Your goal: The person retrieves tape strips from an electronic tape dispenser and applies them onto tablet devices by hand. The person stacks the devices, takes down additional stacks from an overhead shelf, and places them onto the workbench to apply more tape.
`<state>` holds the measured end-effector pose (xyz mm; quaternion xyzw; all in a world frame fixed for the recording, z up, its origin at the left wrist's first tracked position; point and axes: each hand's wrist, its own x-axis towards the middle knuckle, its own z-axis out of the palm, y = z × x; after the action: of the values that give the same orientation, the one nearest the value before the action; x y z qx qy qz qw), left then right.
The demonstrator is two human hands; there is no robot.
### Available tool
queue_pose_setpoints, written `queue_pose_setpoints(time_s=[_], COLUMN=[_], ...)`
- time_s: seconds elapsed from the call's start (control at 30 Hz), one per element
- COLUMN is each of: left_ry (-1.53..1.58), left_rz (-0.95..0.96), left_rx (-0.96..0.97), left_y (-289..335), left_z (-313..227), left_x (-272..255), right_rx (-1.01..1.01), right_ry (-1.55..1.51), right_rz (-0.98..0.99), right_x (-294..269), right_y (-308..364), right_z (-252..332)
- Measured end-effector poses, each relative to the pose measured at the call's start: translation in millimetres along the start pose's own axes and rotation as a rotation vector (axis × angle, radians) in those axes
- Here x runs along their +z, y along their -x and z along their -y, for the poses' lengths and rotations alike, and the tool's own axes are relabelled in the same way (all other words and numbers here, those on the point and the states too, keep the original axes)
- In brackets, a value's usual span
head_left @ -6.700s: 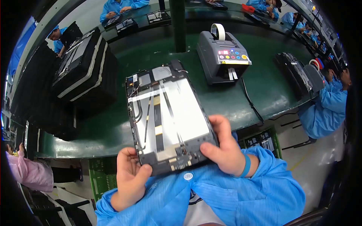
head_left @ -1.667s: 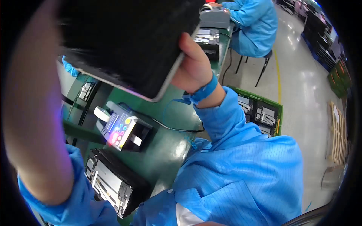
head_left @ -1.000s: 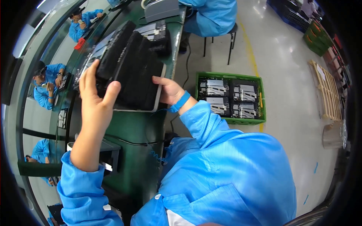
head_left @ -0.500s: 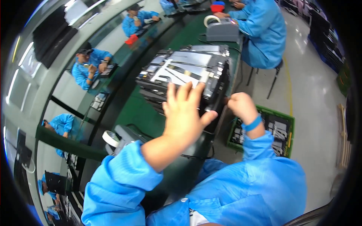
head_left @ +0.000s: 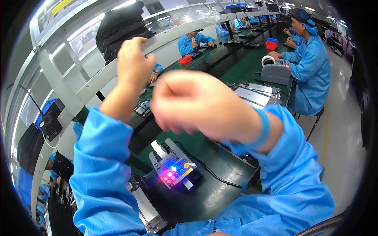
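Note:
My left hand (head_left: 134, 65) is raised at the upper left, fingers bent and thumb apart. It is in front of the lower edge of a stack of black trays or sheets (head_left: 120, 27) on the shelf; whether it touches them I cannot tell. My right hand (head_left: 197, 104), with a blue wristband, is lifted across the middle, blurred, its fingers curled in. Anything inside it is hidden. Beyond it lies a stack of flat black and silver device parts (head_left: 254, 95), partly covered by my hand and sleeve. Below stands a grey tape dispenser (head_left: 179, 167) with lit buttons.
A pale frame rail (head_left: 173, 37) crosses above the green bench (head_left: 208, 157). A black cable (head_left: 214, 177) trails from the near dispenser. Another dispenser (head_left: 275, 74) stands by a seated co-worker (head_left: 313, 67) in blue. Several co-workers sit across the bench.
My left hand has left the stack of device parts and risen to the black stack. My right hand has come up and leftward from the bench's right edge. The view has tilted up.

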<state>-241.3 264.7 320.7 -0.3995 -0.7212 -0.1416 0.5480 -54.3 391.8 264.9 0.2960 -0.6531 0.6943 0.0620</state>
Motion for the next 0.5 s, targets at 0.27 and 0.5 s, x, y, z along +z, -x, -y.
queue_pose_setpoints(time_s=[0.27,0.5], left_ry=[-0.531,-0.722], left_rz=[0.029,0.165], left_rx=[-0.041,0.263], left_y=[-10.0,-22.7], left_z=[90.3,101.1], left_x=[17.7,20.9], right_rx=[0.15,0.16], right_ry=[-0.054,-0.178], right_rz=[-0.326,-0.432], right_x=[-16.5,-37.0], right_y=[-161.6,-190.9], right_z=[-38.2,-63.0])
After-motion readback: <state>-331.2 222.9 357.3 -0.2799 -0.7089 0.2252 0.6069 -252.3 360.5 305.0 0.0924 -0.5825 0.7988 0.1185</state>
